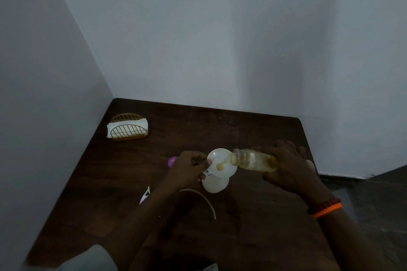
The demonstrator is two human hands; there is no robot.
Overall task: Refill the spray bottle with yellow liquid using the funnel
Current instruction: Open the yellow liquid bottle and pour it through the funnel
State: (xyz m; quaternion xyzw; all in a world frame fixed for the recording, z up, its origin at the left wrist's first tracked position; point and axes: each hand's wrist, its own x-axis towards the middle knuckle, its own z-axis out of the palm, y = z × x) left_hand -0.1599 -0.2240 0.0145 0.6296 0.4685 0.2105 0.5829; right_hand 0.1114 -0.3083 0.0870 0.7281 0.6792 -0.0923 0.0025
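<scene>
A white funnel sits in the neck of a white spray bottle standing on the dark wooden table. My left hand pinches the funnel's left rim. My right hand holds a clear bottle of yellow liquid tipped almost level, its open mouth over the funnel. A little yellow liquid pools at the funnel's centre. The spray head with its white dip tube lies on the table in front of the bottle, partly hidden by my left forearm.
A gold wire napkin holder with white napkins stands at the table's far left corner. A small purple object lies left of my left hand. Walls close off the left and far sides. An orange band circles my right wrist.
</scene>
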